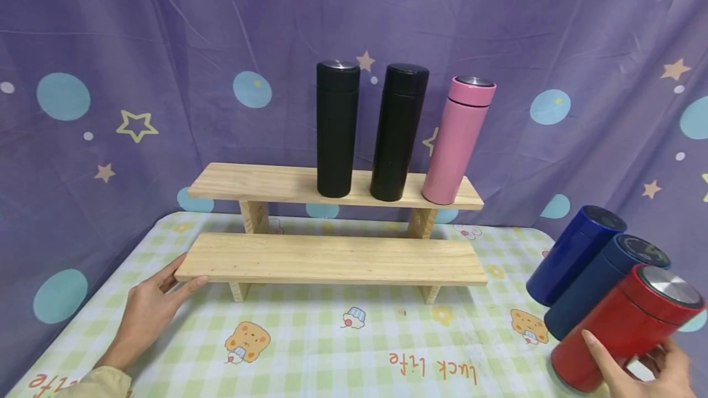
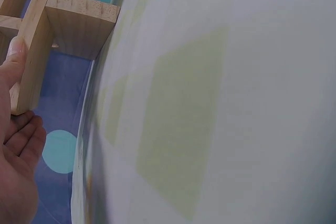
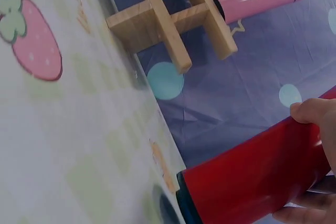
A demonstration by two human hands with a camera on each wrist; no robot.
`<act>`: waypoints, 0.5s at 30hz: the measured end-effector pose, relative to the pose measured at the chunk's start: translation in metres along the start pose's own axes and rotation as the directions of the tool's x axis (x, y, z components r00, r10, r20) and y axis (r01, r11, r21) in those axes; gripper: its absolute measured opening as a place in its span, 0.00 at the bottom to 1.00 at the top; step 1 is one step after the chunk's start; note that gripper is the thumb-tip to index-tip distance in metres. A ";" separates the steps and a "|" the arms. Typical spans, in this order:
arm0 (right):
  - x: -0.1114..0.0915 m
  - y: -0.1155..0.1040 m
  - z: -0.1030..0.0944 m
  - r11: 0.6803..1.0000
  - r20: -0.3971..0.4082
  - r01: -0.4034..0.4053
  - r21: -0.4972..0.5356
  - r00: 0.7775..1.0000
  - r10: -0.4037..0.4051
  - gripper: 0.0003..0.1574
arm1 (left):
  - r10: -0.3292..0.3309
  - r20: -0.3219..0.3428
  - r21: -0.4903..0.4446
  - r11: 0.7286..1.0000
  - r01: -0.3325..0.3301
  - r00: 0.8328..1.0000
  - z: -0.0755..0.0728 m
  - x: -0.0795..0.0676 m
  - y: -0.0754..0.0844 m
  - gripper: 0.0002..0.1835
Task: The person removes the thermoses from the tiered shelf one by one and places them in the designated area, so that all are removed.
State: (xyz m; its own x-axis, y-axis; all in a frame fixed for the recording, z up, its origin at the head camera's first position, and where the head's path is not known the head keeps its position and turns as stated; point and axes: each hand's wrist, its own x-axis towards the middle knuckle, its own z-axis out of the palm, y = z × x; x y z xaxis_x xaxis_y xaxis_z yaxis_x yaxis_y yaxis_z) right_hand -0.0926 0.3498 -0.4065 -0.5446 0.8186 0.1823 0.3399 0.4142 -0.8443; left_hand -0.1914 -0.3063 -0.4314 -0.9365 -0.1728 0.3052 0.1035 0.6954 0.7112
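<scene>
At the right edge of the head view, my right hand (image 1: 649, 370) grips a red thermos bottle (image 1: 619, 327) with a silver lid. The right wrist view shows the thumb and fingers around the red bottle (image 3: 257, 171); whether its base touches the table I cannot tell. My left hand (image 1: 149, 309) holds the left end of the lower board of a two-tier wooden shelf (image 1: 332, 260). In the left wrist view, the thumb lies on the board (image 2: 34, 72) and the other fingers are at its end. Behind the red bottle stand a dark blue bottle (image 1: 594, 287) and a brighter blue bottle (image 1: 570, 257).
On the shelf's upper tier stand two black bottles (image 1: 337, 134) (image 1: 399, 134) and a pink bottle (image 1: 459, 140), towards the right. A green-checked tablecloth (image 1: 310, 355) covers the table. A purple curtain (image 1: 182, 48) with stars and dots hangs behind.
</scene>
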 end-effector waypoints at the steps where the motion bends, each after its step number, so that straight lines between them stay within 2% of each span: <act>1: 0.000 -0.002 0.000 1.000 0.007 0.004 -0.005 1.000 -0.004 0.59 | 0.002 -0.002 -0.001 1.000 -0.002 1.000 0.000 0.000 0.000 0.44; 8: -0.005 -0.011 0.003 0.999 0.001 0.052 -0.005 0.999 -0.052 0.59 | 0.010 -0.009 -0.006 1.000 -0.010 1.000 0.000 0.000 0.000 0.43; 15: -0.014 -0.021 0.007 0.986 -0.107 0.154 0.060 0.983 -0.147 0.55 | 0.007 -0.007 0.008 1.000 -0.006 1.000 0.001 0.000 -0.002 0.43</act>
State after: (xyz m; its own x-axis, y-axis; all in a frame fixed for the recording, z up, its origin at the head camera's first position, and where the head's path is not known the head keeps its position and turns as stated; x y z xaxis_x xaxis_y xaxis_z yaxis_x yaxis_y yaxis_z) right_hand -0.0976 0.3274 -0.3947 -0.5033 0.7868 0.3573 0.2052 0.5105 -0.8350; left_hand -0.1920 -0.3071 -0.4335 -0.9336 -0.1728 0.3140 0.1069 0.7019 0.7042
